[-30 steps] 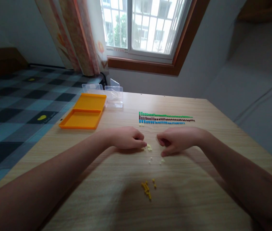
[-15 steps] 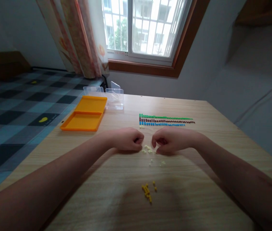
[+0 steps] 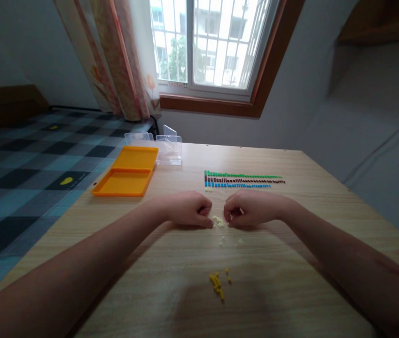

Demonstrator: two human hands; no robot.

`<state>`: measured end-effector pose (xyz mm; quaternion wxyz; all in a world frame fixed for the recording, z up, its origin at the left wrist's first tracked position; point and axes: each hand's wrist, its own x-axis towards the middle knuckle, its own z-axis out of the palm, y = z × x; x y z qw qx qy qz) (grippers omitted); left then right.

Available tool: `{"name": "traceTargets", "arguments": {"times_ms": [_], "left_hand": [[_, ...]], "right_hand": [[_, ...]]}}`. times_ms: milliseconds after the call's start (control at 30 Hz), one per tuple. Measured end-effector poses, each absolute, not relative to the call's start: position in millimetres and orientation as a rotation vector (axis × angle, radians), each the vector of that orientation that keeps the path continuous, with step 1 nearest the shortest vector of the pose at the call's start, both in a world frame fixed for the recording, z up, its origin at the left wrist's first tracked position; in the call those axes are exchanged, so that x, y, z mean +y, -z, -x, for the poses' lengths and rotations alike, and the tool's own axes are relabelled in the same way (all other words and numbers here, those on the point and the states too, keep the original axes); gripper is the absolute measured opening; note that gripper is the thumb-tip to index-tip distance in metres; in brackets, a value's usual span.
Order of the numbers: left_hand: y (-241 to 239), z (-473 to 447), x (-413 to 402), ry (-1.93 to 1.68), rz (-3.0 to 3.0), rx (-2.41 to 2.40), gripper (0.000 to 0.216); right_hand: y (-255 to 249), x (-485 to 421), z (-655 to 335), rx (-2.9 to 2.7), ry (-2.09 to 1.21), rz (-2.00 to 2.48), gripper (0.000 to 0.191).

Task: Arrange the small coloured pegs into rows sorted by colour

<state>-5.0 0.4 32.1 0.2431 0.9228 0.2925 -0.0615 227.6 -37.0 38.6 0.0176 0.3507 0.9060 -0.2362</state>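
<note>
Small cream pieces (image 3: 217, 220) lie in a loose cluster on the wooden table between my two hands. At the left of that cluster is my left hand (image 3: 191, 209), fingers curled and thumb beside the pieces; whatever it pinches is hidden. My right hand (image 3: 244, 209) is on the other side, thumb and fingertips drawn together low over the table, with any held piece too small to make out. Just beyond the hands run rows of small green (image 3: 241, 175), dark brown (image 3: 243, 180) and blue pieces (image 3: 238, 185). A few cream pieces (image 3: 208, 189) stand below the blue row's left end.
A heap of small yellow pieces (image 3: 216, 285) lies nearer to me. At the back left are an open orange case (image 3: 125, 183) and clear plastic boxes (image 3: 169, 152). A bed with a checked cover (image 3: 26, 188) adjoins the table's left side.
My right hand's thumb and fingers have closed together. My left thumb has shifted slightly right, against the cream cluster. The whole view has tipped a little, so everything sits slightly lower.
</note>
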Motion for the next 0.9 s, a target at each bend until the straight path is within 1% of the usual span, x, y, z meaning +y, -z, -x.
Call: {"name": "traceTargets", "arguments": {"times_ms": [200, 367, 467, 667, 833, 900], "left_hand": [[-29.0, 8.6, 5.1, 0.155, -2.472, 0.77, 0.039], [-25.6, 10.9, 8.1, 0.138, -2.448, 0.75, 0.039], [-24.8, 11.4, 8.6, 0.126, -2.439, 0.751, 0.039], [-25.7, 11.1, 7.9, 0.107, -2.421, 0.752, 0.039], [-26.2, 10.8, 7.8, 0.103, -2.408, 0.754, 0.038], [-25.4, 11.1, 8.3, 0.103, -2.416, 0.751, 0.038]], "right_hand": [[-43.2, -34.2, -234.5, 2.75, 0.78, -1.26, 0.012], [-39.5, -28.1, -238.9, 2.8, 0.557, -1.384, 0.008], [-33.8, -25.8, -236.7, 2.85, 0.498, -1.415, 0.009], [-21.9, -22.9, -229.9, 2.941, 0.529, -1.551, 0.008], [-13.2, -16.2, -233.4, 2.926, 0.645, -1.656, 0.017], [-9.8, -14.0, -234.1, 2.924, 0.647, -1.681, 0.016]]}}
